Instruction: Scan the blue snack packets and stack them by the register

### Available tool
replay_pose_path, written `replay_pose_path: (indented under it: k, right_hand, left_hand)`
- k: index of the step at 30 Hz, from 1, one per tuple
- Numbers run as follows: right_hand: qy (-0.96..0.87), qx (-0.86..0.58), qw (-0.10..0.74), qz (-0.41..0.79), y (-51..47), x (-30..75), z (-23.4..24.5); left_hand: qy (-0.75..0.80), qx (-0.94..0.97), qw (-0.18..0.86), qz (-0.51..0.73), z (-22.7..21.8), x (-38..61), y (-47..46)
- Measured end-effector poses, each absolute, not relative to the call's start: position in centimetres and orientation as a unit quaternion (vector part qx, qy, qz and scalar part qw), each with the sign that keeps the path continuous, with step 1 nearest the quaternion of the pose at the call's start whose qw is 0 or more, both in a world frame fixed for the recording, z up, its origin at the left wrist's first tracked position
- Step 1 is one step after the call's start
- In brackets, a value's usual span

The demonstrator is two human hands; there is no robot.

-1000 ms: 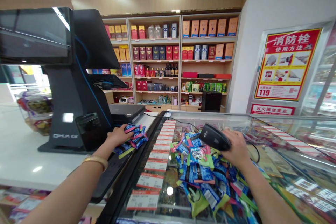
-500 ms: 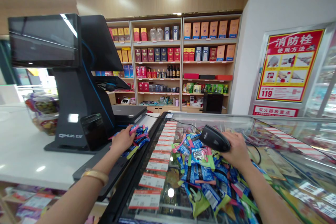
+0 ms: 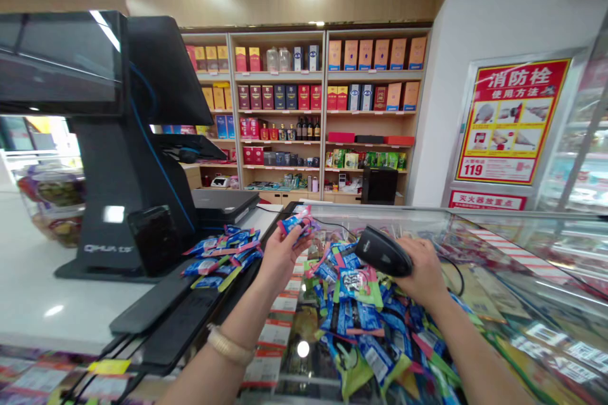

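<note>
My left hand (image 3: pixel 281 257) pinches a small blue and pink snack packet (image 3: pixel 297 226) above the left side of the glass counter. Closed around the handle of a black barcode scanner (image 3: pixel 382 252) is my right hand (image 3: pixel 422 271), and the scanner's head points left over a large pile of blue, pink and green snack packets (image 3: pixel 361 313) on the glass. A smaller heap of the same packets (image 3: pixel 223 253) lies to the left, beside the register. The scanner's trigger is hidden by my fingers.
A black cash register (image 3: pixel 128 183) stands on the white counter (image 3: pixel 28 291) at the left. Price labels (image 3: pixel 273 334) run in a row along the glass case (image 3: pixel 479 228). The scanner's cable (image 3: pixel 458 272) loops behind my right hand. Shelves of boxes and bottles (image 3: pixel 285 98) line the back wall.
My left hand has moved right from the small heap, carrying one packet and leaving the others there. My right hand still holds the scanner over the pile. The view has shifted slightly.
</note>
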State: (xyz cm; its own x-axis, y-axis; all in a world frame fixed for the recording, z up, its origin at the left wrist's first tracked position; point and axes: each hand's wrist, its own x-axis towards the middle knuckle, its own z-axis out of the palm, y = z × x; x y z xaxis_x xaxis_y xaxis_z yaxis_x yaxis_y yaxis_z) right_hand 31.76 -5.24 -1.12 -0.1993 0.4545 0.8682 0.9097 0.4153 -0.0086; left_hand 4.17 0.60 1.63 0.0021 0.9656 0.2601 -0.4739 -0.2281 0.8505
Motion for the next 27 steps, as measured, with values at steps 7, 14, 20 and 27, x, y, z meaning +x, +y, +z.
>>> replay_pose_path:
  k: [7, 14, 20, 27]
  right_hand:
    - [-0.731, -0.469, 0.429, -0.250, -5.9, 31.2, -0.5]
    - [-0.742, -0.470, 0.423, -0.223, -6.4, 30.4, 0.0]
    - [-0.754, -0.480, 0.404, -0.194, -6.3, 30.3, -0.2]
    - [-0.759, -0.481, 0.400, -0.179, -6.3, 30.2, -0.1]
  left_hand:
    - [0.329, 0.671, 0.259, 0.611, -2.1, 4.8, 1.0]
    - [0.313, 0.697, 0.245, 0.598, -2.4, 4.8, 0.3]
    - [0.299, 0.688, 0.221, 0.623, -2.8, 5.1, 0.1]
    - [0.296, 0.691, 0.223, 0.621, -2.9, 5.3, 0.1]
